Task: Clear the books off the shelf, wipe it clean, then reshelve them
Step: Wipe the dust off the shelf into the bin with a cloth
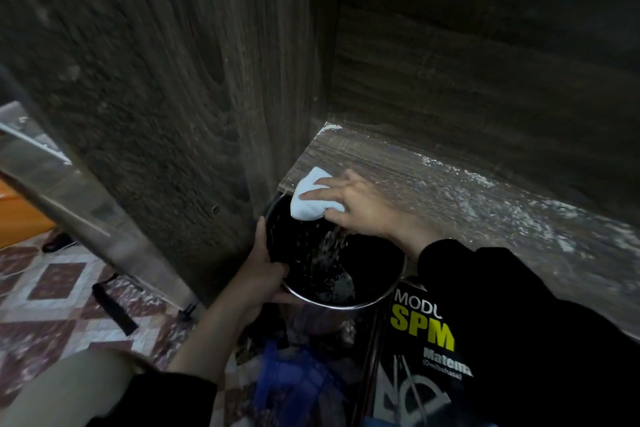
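The right hand is holding a soft white cloth at the edge of the dusty wooden shelf. Grey crumbs are falling into a round shiny metal bin. The left hand is gripping its rim. A black book is sitting below.

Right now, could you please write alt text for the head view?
The right hand wipes dust off a wooden shelf with a white cloth into a metal bin that the left hand grips by the rim.
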